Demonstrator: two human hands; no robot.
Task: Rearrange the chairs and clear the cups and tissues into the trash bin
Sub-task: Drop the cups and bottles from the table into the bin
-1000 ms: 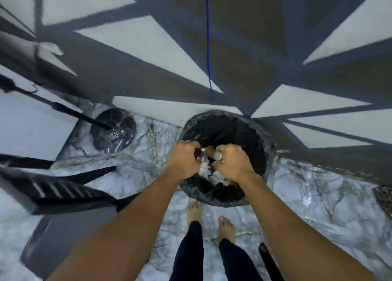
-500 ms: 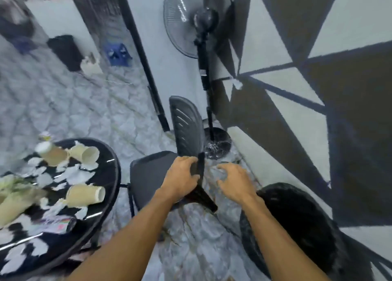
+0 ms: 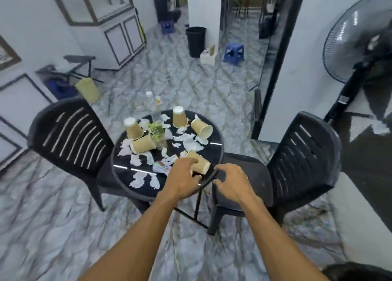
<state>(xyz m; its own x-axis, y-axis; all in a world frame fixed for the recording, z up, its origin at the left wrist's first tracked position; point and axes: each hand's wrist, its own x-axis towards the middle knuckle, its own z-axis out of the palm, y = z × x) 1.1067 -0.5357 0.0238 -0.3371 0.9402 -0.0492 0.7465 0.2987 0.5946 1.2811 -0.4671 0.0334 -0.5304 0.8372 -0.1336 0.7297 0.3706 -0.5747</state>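
A round black table (image 3: pixel 221 147) carries several tan paper cups and many torn white tissues (image 3: pixel 192 144). Two cups stand upside down (image 3: pixel 179 116) (image 3: pixel 133 129); others lie on their sides (image 3: pixel 202 127) (image 3: pixel 143 145). My left hand (image 3: pixel 182 177) is on the nearest lying paper cup (image 3: pixel 203 165), which pokes out between the fingers and thumb. Over the table's near right edge hovers my right hand (image 3: pixel 232 182), fingers spread and loosely curled, holding nothing. Black slatted chairs stand on the table's left (image 3: pixel 70 136) and right (image 3: pixel 297 161). The black trash bin's rim (image 3: pixel 360 272) shows at the bottom right corner.
A small vase of green sprigs (image 3: pixel 157 133), a clear bottle (image 3: pixel 154 105) and a colourful packet (image 3: pixel 161 167) share the table. A standing fan (image 3: pixel 358 40) is at the right wall. Farther off are another black bin (image 3: pixel 196 40), a blue stool (image 3: pixel 233 52) and a folding stool (image 3: pixel 79 65).
The view swung from the trash bin, past the chair and fan, to the table. Both hands left the bin; the left one now reaches the nearest cup.
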